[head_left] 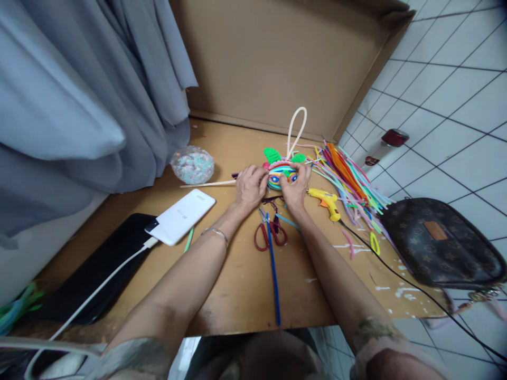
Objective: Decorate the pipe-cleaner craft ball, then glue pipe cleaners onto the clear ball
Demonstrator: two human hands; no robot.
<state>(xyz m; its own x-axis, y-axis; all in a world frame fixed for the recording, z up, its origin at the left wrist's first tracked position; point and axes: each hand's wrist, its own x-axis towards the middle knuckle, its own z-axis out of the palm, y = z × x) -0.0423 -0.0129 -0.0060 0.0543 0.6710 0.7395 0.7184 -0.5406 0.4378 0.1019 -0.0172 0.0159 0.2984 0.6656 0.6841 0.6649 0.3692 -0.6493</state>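
A colourful pipe-cleaner face (282,170) with blue eyes, green leaf-shaped ears and a cream loop on top lies on the wooden table. My left hand (251,187) grips its left edge with bent fingers. On the other side, my right hand (296,191) pinches it, with the thumb on the front near the eyes. Both hands partly cover the face's sides. Just below lie red-handled scissors (260,238), crossed by a blue pipe cleaner (273,279). Dark purple strands (273,200) sit between the hands and the scissors. A cream stick (209,184) extends left from behind my left hand.
Right of my hands is a yellow glue gun (330,203) with a black cord, before a pile of coloured pipe cleaners (344,169). A brown bag (443,243) stands at the right edge. Leftward are a plastic-wrapped bundle (193,164) and a white power bank (182,216) with a cable.
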